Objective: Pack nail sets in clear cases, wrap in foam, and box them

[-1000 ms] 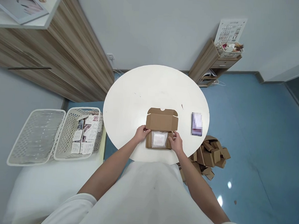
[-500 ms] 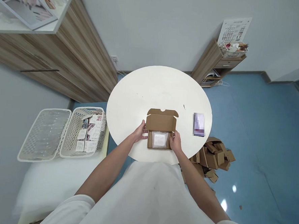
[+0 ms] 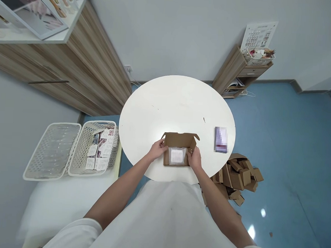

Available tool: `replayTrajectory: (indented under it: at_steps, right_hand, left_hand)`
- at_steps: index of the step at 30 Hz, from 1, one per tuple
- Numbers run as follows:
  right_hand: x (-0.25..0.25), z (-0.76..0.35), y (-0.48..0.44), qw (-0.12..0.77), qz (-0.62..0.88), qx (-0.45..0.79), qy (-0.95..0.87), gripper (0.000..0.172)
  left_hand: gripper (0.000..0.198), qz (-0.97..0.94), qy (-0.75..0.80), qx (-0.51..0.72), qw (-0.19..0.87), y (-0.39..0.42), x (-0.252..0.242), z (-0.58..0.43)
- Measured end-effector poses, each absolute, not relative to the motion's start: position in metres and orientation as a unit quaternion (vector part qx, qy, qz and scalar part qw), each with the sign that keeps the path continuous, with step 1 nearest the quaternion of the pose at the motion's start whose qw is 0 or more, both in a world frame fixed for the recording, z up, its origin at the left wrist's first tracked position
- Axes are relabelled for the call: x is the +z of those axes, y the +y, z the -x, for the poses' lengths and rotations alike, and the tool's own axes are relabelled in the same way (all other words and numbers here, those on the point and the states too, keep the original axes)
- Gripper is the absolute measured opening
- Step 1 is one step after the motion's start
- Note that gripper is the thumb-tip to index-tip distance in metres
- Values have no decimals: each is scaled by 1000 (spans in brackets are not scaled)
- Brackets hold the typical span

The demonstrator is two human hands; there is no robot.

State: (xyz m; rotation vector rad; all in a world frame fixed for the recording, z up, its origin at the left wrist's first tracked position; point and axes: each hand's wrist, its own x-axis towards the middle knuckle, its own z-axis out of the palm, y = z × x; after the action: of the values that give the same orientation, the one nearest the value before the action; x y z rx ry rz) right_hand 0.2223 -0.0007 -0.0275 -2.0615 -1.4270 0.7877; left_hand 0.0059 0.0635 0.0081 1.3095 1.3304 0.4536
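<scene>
A small brown cardboard box stands on the near part of the white oval table, its lid raised upright with the side flaps folded inward. Inside the box lies a clear-wrapped white packet. At the box's left side, my left hand is closed on the lid's edge, thumb toward the inside. My right hand grips the right side wall, its thumb inside the box beside the packet.
A purple-and-white pixelated item lies at the table's right. Several cardboard boxes are heaped on the floor beyond it. To the left are a white basket of printed cards and another basket. A wooden cabinet borders the left.
The lid has swung from lying back to standing upright, its flaps turned inward. My left hand has moved right and in against the box. My right hand stays at its side.
</scene>
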Motion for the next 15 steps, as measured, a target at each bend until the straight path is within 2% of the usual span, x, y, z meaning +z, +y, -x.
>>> replayTrajectory:
  at_steps: [3,7,11,15]
  right_hand:
    - [-26,-221,-1,251,763,288,-521,17]
    - [-25,-223,-2,237,761,301,-524,17]
    - [-23,-226,-4,233,749,302,-541,6]
    - [-20,-230,-6,233,730,296,-570,10]
  left_hand:
    - [35,-559,544,204,592,59,14,-2]
    - [37,-572,534,207,588,53,16,3]
    - [35,-570,528,216,591,51,12,6]
    - [43,-545,510,220,628,47,8,9]
